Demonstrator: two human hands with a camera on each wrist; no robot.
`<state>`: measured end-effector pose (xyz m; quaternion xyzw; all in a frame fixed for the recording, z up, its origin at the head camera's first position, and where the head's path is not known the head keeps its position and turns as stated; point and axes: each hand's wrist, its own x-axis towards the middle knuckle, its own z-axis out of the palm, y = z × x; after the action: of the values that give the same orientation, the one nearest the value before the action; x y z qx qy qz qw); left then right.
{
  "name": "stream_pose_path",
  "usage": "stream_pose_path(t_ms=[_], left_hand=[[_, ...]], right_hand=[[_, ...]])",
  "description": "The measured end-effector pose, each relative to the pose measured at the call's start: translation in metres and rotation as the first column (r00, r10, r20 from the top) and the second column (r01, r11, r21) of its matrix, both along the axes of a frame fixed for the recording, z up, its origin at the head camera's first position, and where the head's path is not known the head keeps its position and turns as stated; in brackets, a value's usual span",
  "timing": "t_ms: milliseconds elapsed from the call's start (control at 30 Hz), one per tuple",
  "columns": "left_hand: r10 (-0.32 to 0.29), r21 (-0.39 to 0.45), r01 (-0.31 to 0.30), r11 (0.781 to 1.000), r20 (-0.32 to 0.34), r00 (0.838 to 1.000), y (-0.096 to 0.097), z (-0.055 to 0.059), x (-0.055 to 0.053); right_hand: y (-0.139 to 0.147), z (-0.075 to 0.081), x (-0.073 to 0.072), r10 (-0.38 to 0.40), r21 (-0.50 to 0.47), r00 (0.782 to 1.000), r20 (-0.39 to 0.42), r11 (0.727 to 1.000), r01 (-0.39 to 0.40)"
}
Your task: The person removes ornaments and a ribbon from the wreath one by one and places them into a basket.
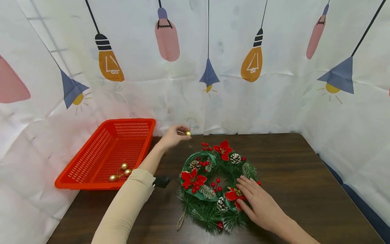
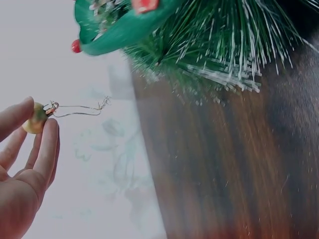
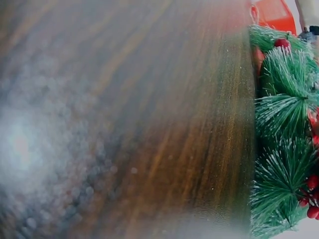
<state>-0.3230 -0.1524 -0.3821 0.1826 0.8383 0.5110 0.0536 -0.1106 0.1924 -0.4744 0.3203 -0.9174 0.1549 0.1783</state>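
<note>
A green Christmas wreath (image 1: 207, 214) with red poinsettias, berries and frosted pinecones lies on the dark table. Beyond its far left side, my left hand (image 1: 174, 138) pinches a small gold bauble (image 1: 188, 133) between thumb and fingers. In the left wrist view a thin wire loop (image 2: 79, 110) sticks out from the bauble's cap. My right hand (image 1: 262, 207) rests on the wreath's right side with its fingers extended, beside a red poinsettia (image 1: 234, 195). The right wrist view catches the wreath's frosted needles (image 3: 286, 109) but not the hand itself.
A red plastic basket (image 1: 76, 169) stands at the left, with several gold baubles (image 1: 124, 166) in its near right corner. The wooden table (image 1: 286, 169) extends right of the wreath. Behind hangs a white curtain (image 1: 182, 98) printed with lamps. A twine loop (image 1: 180, 222) trails from the wreath.
</note>
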Motion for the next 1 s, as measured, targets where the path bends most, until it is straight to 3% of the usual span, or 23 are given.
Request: stream_pose_path(t_ms=[633, 1000], left_hand=[[0.069, -0.008, -0.07, 0.998, -0.069, 0.995, -0.049, 0.035, 0.035], [0.118, -0.031, -0.12, 0.992, -0.077, 0.99, -0.08, 0.043, 0.06]], right_hand=[[-0.001, 0.004, 0.0, 0.012, 0.001, 1.0, -0.016, 1.0, -0.012], [-0.001, 0.001, 0.003, 0.009, -0.007, 1.0, 0.011, 1.0, -0.009]])
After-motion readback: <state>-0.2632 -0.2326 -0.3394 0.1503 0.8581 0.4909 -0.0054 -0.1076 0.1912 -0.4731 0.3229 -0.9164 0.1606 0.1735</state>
